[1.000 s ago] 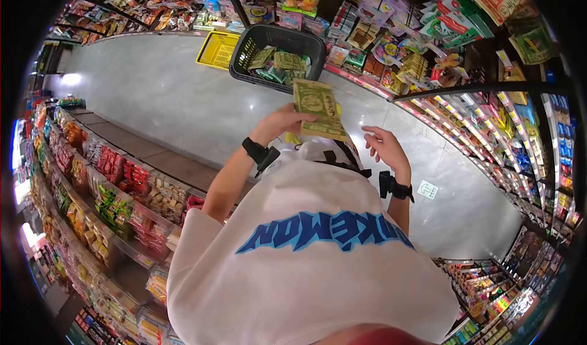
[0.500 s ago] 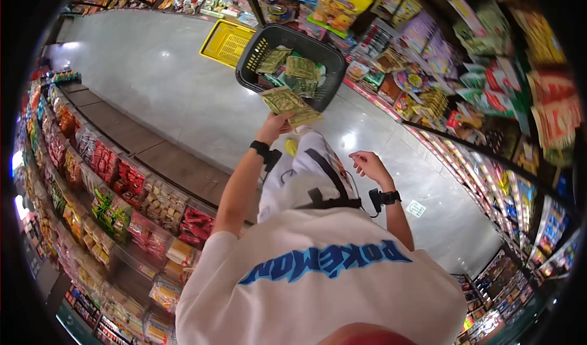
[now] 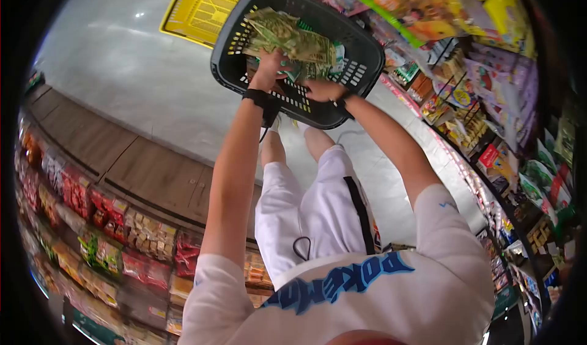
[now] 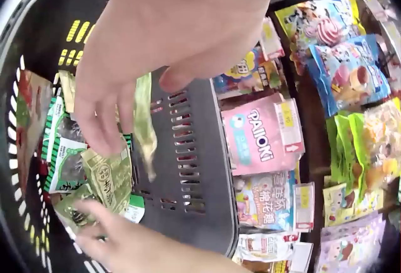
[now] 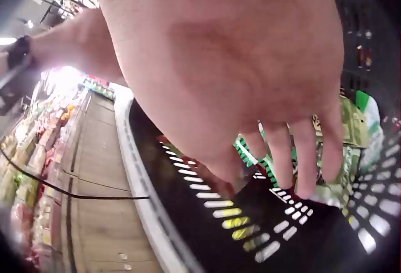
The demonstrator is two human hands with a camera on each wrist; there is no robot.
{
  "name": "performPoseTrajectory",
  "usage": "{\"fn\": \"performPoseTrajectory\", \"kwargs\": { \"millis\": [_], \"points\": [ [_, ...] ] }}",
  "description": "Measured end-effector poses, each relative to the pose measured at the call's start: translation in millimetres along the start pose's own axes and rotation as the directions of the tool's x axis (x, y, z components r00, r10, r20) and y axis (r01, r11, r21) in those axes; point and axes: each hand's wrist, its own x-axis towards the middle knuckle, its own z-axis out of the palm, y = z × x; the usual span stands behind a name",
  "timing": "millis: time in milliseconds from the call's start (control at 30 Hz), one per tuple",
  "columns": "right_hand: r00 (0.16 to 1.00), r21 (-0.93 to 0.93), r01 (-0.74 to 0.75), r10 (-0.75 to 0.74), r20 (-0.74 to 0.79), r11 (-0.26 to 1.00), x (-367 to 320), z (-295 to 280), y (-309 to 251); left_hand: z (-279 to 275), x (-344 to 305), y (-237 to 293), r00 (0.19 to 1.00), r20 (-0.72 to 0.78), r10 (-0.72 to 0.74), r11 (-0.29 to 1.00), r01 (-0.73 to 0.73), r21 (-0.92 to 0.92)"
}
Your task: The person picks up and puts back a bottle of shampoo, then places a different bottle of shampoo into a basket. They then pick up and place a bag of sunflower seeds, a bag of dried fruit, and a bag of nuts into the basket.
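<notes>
Inside the black basket (image 3: 224,54), my left hand (image 3: 268,71) pinches a green-gold packet (image 3: 275,30). In the left wrist view this packet (image 4: 143,119) hangs between thumb and fingers of my left hand (image 4: 169,35). My right hand (image 3: 324,90) reaches in over the near side. Its fingers (image 5: 304,154) are extended against the packets in the right wrist view, where the palm of my right hand (image 5: 232,66) hides part of the pile. Other green-gold packets (image 4: 108,179) and green-and-white packets (image 4: 67,166) lie at the basket's bottom.
A yellow basket (image 3: 199,11) adjoins the black one. Hanging snack bags (image 3: 422,8) crowd the basket's right side. A wooden ledge (image 3: 153,167) and packed shelves (image 3: 147,235) run along the left, beside the grey floor (image 3: 116,57).
The view has moved closer to the baskets. My left hand has carried the green-gold packet into the black basket, and my right hand has moved from beside my body into it.
</notes>
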Motion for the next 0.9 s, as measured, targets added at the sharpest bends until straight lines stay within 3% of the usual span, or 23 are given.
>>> {"fn": "performPoseTrajectory", "kwargs": {
  "millis": [33, 67, 100, 167, 267, 333, 400, 467, 533, 567, 633, 667, 700, 767, 833, 867, 900],
  "points": [
    [0.990, 0.041, 0.019, -0.025, 0.139, 0.999, 37.5, 8.0, 18.9, -9.9, 19.3, -14.4, 1.000, 0.024, -0.018, 0.999, 0.019, -0.032],
    [0.947, 0.105, -0.061, 0.025, 0.319, 0.993, 86.8, 35.2, 56.0, -26.4, 44.5, -46.2, 0.996, 0.079, 0.046, 0.998, -0.042, -0.052],
    [0.877, 0.065, -0.195, 0.144, 0.459, 0.979, 99.9, 11.7, 32.2, -25.1, 17.9, -42.0, 0.998, 0.031, 0.057, 0.986, -0.052, -0.157],
    [0.905, -0.165, -0.196, 0.243, 0.350, 0.967, 126.3, 21.6, 15.8, -40.1, 16.6, -67.2, 0.997, 0.068, 0.024, 0.969, -0.006, -0.248],
    [0.883, -0.312, -0.337, 0.413, 0.222, 0.888, 171.6, 93.9, 40.7, -57.3, -18.3, -87.4, 0.997, 0.077, 0.000, 0.963, 0.020, -0.269],
    [0.855, -0.040, -0.518, 0.518, -0.019, 0.854, 165.8, 113.5, 21.8, -70.5, -47.0, -98.9, 0.994, 0.105, -0.027, 0.956, 0.057, -0.287],
    [0.862, -0.144, -0.507, 0.501, -0.077, 0.850, 139.3, 93.3, -10.2, -77.8, -70.2, -94.2, 0.990, 0.133, -0.041, 0.955, 0.078, -0.285],
    [0.875, 0.234, -0.251, 0.323, -0.361, 0.939, 147.2, 143.0, 42.4, -90.4, -90.3, -102.1, 0.981, 0.185, 0.052, 0.955, 0.005, -0.296],
    [0.836, 0.182, -0.388, 0.428, -0.342, 0.903, 94.0, 91.4, 6.4, -95.1, -110.6, -100.3, 0.982, 0.188, 0.028, 0.973, 0.016, -0.230],
    [0.849, 0.158, -0.318, 0.355, -0.392, 0.935, 75.6, 94.3, 17.8, -94.0, -119.8, -94.8, 0.979, 0.205, 0.005, 0.966, 0.049, -0.254],
    [0.820, 0.278, -0.270, 0.371, -0.435, 0.922, 10.5, 44.5, -33.1, -88.7, -146.7, -76.2, 0.978, 0.206, -0.029, 0.990, 0.057, -0.133],
    [0.821, 0.291, -0.300, 0.401, -0.405, 0.908, -23.6, 10.9, -67.1, -88.3, -155.3, -77.3, 0.962, 0.261, 0.077, 0.984, -0.030, -0.177],
    [0.833, 0.185, -0.263, 0.319, -0.453, 0.947, -41.6, 1.7, -73.3, -80.2, -177.4, -60.9, 0.938, 0.298, 0.178, 0.962, -0.102, -0.255],
    [0.797, 0.397, -0.182, 0.371, -0.476, 0.900, -100.4, -48.2, -136.8, -64.1, -231.1, -18.9, 0.878, 0.330, 0.345, 0.938, -0.308, -0.160],
    [0.741, 0.147, -0.077, 0.155, -0.653, 0.986, -149.3, -82.1, -190.4, -53.8, -262.8, 13.5, 0.895, 0.335, 0.295, 0.949, -0.315, 0.008],
    [0.704, 0.006, -0.057, 0.045, -0.708, 0.998, -173.7, -98.5, -209.0, -49.7, -265.9, 22.2, 0.845, 0.376, 0.381, 0.895, -0.438, 0.078],
    [0.705, 0.022, -0.042, 0.045, -0.708, 0.999, -195.3, -112.7, -228.7, -50.7, -260.6, 21.5, 0.788, 0.424, 0.447, 0.826, -0.546, 0.143]
  ]
}}
